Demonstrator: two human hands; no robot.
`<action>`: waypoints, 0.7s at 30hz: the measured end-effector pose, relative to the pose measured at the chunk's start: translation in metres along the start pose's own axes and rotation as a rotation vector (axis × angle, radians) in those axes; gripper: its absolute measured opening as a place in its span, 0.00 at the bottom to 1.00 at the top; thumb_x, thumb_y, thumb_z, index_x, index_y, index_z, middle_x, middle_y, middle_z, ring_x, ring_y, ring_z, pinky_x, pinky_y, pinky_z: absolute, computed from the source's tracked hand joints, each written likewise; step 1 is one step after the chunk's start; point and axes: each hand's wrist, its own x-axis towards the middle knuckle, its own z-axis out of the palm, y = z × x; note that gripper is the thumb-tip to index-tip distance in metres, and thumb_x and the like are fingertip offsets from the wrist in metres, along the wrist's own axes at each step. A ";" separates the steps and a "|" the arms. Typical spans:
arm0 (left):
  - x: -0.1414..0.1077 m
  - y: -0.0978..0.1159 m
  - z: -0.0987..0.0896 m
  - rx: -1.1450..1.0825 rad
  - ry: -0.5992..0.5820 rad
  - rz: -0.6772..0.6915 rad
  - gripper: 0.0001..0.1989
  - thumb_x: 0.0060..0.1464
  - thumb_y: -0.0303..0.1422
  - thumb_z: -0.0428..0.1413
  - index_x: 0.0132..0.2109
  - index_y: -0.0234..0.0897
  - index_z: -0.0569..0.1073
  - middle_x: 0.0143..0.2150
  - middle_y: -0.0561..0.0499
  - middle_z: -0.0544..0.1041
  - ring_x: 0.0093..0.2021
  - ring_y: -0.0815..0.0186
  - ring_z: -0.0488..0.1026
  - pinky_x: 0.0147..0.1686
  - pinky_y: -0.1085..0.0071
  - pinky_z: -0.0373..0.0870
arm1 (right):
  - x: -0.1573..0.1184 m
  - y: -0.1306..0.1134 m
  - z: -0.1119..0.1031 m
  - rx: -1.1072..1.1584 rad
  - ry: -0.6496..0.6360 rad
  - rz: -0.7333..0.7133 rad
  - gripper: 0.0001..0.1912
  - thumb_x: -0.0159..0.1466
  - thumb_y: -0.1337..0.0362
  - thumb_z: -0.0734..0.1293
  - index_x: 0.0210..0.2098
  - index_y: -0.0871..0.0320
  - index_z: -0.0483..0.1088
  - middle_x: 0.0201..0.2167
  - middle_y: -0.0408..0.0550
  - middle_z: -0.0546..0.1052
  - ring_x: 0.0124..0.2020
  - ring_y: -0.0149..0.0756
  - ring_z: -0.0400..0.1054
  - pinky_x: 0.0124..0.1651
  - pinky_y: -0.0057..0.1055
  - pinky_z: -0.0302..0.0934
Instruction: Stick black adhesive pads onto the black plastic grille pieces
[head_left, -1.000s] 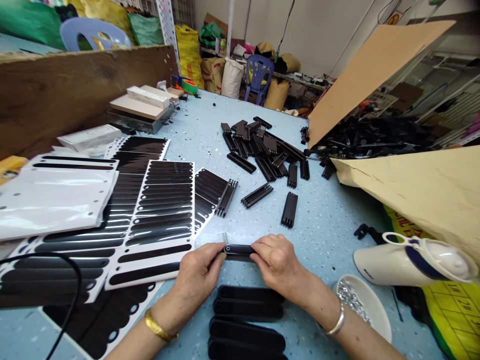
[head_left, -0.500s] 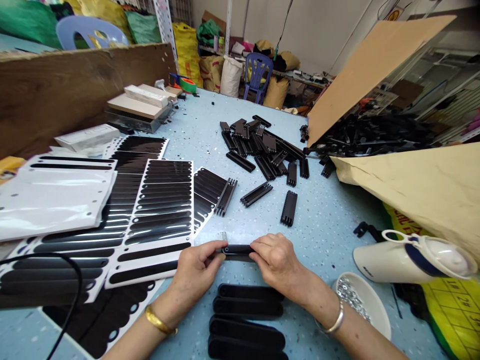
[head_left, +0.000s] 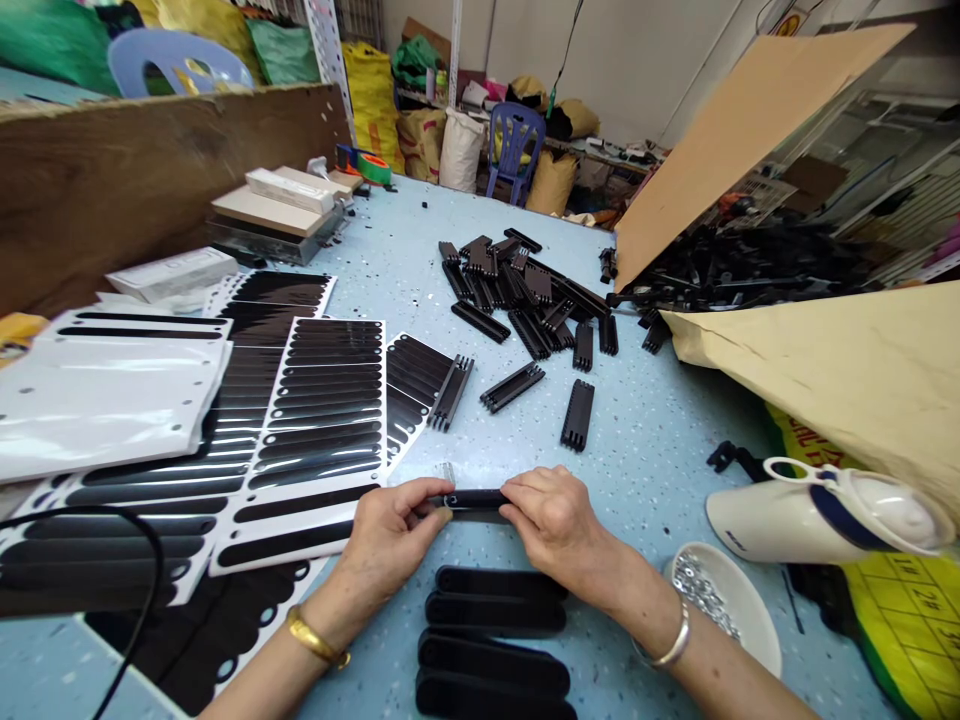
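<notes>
Between both hands lies a long black strip-shaped piece (head_left: 477, 500), held level just above or on the table; which of the two I cannot tell. My left hand (head_left: 397, 530) pinches its left end between thumb and forefinger. At the right end, the fingers of my right hand (head_left: 551, 520) are closed on the same piece, hiding that end. Just below lie several rounded black strips (head_left: 495, 665), side by side. Left of my left hand rest white sheets of black rounded stickers (head_left: 322, 410).
Slotted black plastic pieces (head_left: 517, 285) are heaped farther back, with a few loose ones nearer. To the right are a white bowl (head_left: 761, 610) of small metal parts and a white tumbler (head_left: 795, 525) lying on its side. A black cable (head_left: 154, 560) curves at far left.
Both hands keep hold of the black piece in nearly the same place. It seems tipped slightly, its left-end hole showing less clearly. Nothing else has visibly moved.
</notes>
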 end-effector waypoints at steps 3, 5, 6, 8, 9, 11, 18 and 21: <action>-0.001 0.000 0.000 -0.005 -0.002 0.003 0.14 0.50 0.35 0.56 0.41 0.36 0.80 0.24 0.53 0.78 0.24 0.66 0.74 0.27 0.72 0.70 | 0.001 0.000 0.000 0.002 -0.010 -0.006 0.06 0.63 0.73 0.67 0.34 0.58 0.75 0.31 0.47 0.79 0.34 0.39 0.72 0.37 0.35 0.55; -0.001 0.000 -0.001 -0.011 -0.006 0.008 0.13 0.50 0.35 0.56 0.41 0.36 0.80 0.25 0.53 0.78 0.25 0.66 0.74 0.28 0.72 0.70 | 0.001 0.000 0.000 -0.004 -0.018 -0.003 0.05 0.62 0.73 0.67 0.34 0.58 0.75 0.31 0.47 0.79 0.33 0.39 0.71 0.37 0.36 0.55; -0.001 0.000 -0.001 -0.012 -0.006 0.014 0.13 0.50 0.35 0.56 0.41 0.36 0.80 0.25 0.53 0.78 0.25 0.66 0.74 0.28 0.72 0.70 | 0.002 0.000 0.000 -0.010 -0.020 -0.001 0.05 0.62 0.73 0.67 0.34 0.58 0.75 0.31 0.47 0.79 0.33 0.39 0.71 0.37 0.36 0.55; -0.001 -0.001 -0.001 -0.003 0.001 0.025 0.13 0.50 0.35 0.56 0.41 0.36 0.80 0.24 0.54 0.78 0.25 0.66 0.74 0.27 0.73 0.70 | 0.003 -0.001 -0.001 -0.023 -0.020 -0.001 0.05 0.62 0.73 0.67 0.34 0.59 0.75 0.31 0.47 0.79 0.33 0.39 0.71 0.36 0.36 0.54; -0.001 -0.001 -0.002 0.001 0.005 0.029 0.13 0.50 0.34 0.56 0.41 0.36 0.80 0.23 0.54 0.78 0.24 0.67 0.73 0.27 0.73 0.69 | 0.003 -0.001 -0.001 -0.029 -0.020 -0.002 0.05 0.62 0.73 0.67 0.34 0.59 0.75 0.30 0.47 0.79 0.33 0.39 0.71 0.36 0.36 0.53; -0.001 0.000 -0.002 0.000 0.009 0.033 0.13 0.49 0.34 0.57 0.41 0.36 0.80 0.23 0.54 0.77 0.23 0.67 0.73 0.25 0.73 0.69 | 0.004 -0.002 -0.002 -0.037 -0.031 -0.004 0.05 0.62 0.73 0.67 0.33 0.59 0.75 0.30 0.47 0.79 0.33 0.39 0.71 0.36 0.36 0.53; -0.002 0.003 -0.001 -0.020 0.043 0.056 0.14 0.49 0.34 0.57 0.41 0.35 0.82 0.22 0.53 0.79 0.22 0.67 0.73 0.25 0.73 0.71 | 0.004 -0.001 -0.002 -0.044 -0.031 -0.013 0.05 0.62 0.73 0.67 0.34 0.60 0.75 0.31 0.48 0.79 0.33 0.39 0.70 0.36 0.35 0.52; -0.002 0.001 -0.001 -0.024 0.053 0.089 0.12 0.50 0.34 0.57 0.39 0.37 0.83 0.28 0.51 0.83 0.29 0.64 0.79 0.31 0.71 0.75 | 0.004 0.000 -0.001 -0.041 -0.023 -0.011 0.05 0.62 0.73 0.68 0.34 0.60 0.75 0.31 0.48 0.79 0.33 0.39 0.71 0.36 0.35 0.52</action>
